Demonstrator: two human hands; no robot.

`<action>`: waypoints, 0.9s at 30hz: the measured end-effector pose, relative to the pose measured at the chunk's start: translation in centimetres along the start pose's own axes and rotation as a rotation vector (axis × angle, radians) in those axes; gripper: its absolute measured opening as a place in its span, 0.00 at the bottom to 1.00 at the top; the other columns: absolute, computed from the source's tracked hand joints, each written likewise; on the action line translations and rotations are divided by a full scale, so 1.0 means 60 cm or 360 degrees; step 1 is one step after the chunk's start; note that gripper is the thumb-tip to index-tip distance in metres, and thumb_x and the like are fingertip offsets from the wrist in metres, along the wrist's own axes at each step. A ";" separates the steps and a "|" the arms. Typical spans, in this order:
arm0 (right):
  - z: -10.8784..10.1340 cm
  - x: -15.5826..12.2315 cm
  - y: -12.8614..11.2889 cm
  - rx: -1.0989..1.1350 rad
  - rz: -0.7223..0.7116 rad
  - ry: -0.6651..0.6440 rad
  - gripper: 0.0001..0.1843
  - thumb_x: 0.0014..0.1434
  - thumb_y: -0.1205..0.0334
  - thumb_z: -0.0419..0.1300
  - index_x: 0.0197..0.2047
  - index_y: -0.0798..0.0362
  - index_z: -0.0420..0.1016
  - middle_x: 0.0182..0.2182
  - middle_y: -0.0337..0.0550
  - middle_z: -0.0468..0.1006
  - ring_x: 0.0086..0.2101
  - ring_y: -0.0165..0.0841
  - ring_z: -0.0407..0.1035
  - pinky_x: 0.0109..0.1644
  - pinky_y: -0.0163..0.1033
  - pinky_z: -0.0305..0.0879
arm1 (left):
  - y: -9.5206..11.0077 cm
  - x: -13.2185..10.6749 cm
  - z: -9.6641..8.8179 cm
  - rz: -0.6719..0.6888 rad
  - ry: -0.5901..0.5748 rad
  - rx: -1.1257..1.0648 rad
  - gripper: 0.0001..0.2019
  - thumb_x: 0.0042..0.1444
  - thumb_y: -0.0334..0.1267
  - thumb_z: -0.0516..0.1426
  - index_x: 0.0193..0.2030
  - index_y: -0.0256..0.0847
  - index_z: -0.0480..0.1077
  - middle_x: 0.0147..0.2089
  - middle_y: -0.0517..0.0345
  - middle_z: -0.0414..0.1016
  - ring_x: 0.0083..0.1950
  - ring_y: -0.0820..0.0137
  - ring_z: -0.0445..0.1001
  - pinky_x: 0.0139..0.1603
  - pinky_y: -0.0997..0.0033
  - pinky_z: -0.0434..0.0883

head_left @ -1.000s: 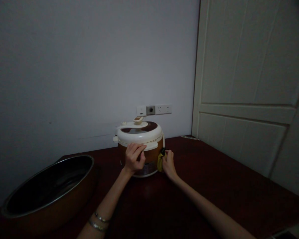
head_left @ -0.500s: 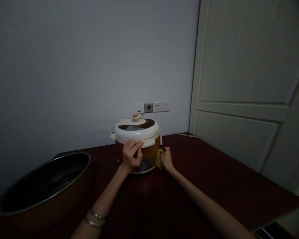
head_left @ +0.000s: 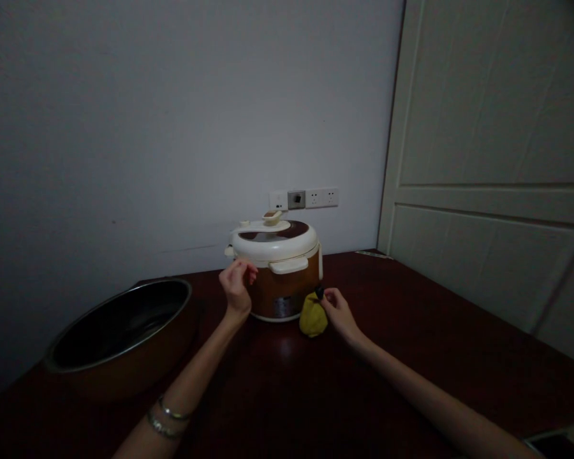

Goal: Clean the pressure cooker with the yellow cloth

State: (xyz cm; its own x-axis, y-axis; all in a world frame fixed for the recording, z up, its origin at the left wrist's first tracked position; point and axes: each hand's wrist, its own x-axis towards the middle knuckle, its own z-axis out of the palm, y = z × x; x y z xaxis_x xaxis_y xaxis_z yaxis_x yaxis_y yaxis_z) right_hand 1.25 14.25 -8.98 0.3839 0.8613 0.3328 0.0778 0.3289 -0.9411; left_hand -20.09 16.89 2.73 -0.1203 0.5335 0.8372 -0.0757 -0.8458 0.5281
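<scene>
A brown rice cooker (head_left: 287, 290) with a cream lid (head_left: 275, 242) stands on the dark red table (head_left: 411, 344) against the wall. My left hand (head_left: 236, 287) hovers just left of the cooker, fingers loosely curled, with nothing visible in them. To the cooker's right, my right hand (head_left: 338, 311) pinches the dark top of a yellow cloth (head_left: 312, 316) that rests on the table beside the cooker's base.
A large metal basin (head_left: 119, 335) sits at the table's left. Wall sockets (head_left: 303, 198) are mounted above the cooker. A white panelled door (head_left: 492, 172) fills the right side. A dark object (head_left: 555, 443) shows at the lower right corner.
My left hand has come off the cooker's front handle and moved to the left. My right hand has drawn the yellow cloth away from the cooker's side down onto the table.
</scene>
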 end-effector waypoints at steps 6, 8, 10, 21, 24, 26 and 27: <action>0.044 -0.059 -0.029 0.0260 0.0324 -0.0128 0.18 0.44 0.47 0.60 0.32 0.49 0.62 0.25 0.37 0.70 0.24 0.31 0.67 0.24 0.34 0.63 | 0.007 -0.105 -0.021 0.0439 -0.0947 0.0849 0.09 0.51 0.42 0.55 0.25 0.41 0.64 0.24 0.58 0.67 0.26 0.71 0.66 0.26 0.71 0.63; 0.059 -0.071 -0.036 0.0336 0.0433 -0.0178 0.17 0.44 0.49 0.61 0.32 0.49 0.62 0.26 0.37 0.71 0.25 0.31 0.68 0.23 0.33 0.62 | 0.013 -0.133 -0.021 0.0196 -0.1088 0.1071 0.18 0.46 0.48 0.59 0.41 0.40 0.67 0.38 0.50 0.73 0.37 0.63 0.72 0.33 0.66 0.68; 0.073 -0.081 -0.042 0.0403 0.0543 -0.0319 0.16 0.43 0.53 0.63 0.32 0.50 0.63 0.27 0.37 0.73 0.27 0.32 0.70 0.26 0.33 0.65 | 0.015 -0.151 -0.022 -0.0134 -0.1188 0.1187 0.25 0.43 0.48 0.61 0.47 0.41 0.65 0.44 0.47 0.74 0.41 0.59 0.73 0.37 0.63 0.69; 0.027 -0.035 0.009 0.0233 0.0675 -0.0808 0.13 0.42 0.54 0.64 0.29 0.53 0.71 0.22 0.39 0.74 0.24 0.33 0.74 0.31 0.40 0.71 | -0.052 -0.050 -0.170 -0.0664 -0.0211 0.1024 0.08 0.50 0.35 0.52 0.36 0.37 0.70 0.33 0.55 0.76 0.35 0.67 0.74 0.37 0.69 0.69; 0.015 -0.037 0.023 0.0158 0.0554 -0.0840 0.14 0.42 0.53 0.63 0.30 0.53 0.71 0.21 0.37 0.73 0.23 0.32 0.72 0.30 0.39 0.70 | -0.071 0.007 -0.174 -0.0609 0.0141 0.0987 0.09 0.52 0.37 0.52 0.39 0.38 0.70 0.37 0.53 0.76 0.38 0.66 0.75 0.39 0.68 0.70; 0.015 -0.043 0.022 0.0089 0.0478 -0.0887 0.14 0.42 0.53 0.62 0.29 0.53 0.71 0.20 0.36 0.72 0.22 0.31 0.71 0.28 0.38 0.68 | -0.085 0.027 -0.154 -0.0630 0.0177 0.0929 0.10 0.54 0.38 0.51 0.40 0.38 0.69 0.39 0.52 0.76 0.40 0.66 0.75 0.41 0.67 0.70; 0.016 -0.046 0.020 0.0064 0.0445 -0.0907 0.13 0.42 0.53 0.61 0.29 0.54 0.71 0.20 0.36 0.72 0.22 0.31 0.71 0.28 0.37 0.67 | -0.093 0.028 -0.139 -0.0676 0.0141 0.0906 0.10 0.54 0.37 0.50 0.39 0.38 0.69 0.38 0.51 0.76 0.40 0.66 0.74 0.42 0.67 0.70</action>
State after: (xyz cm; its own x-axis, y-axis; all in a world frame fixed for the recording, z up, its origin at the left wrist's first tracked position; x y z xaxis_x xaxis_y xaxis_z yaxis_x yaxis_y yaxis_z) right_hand -0.59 12.65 -10.96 -0.1658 0.9841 0.0642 0.0068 0.0662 -0.9978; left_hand -28.12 22.49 0.02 -0.2767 0.7942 0.5410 0.3918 -0.4208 0.8182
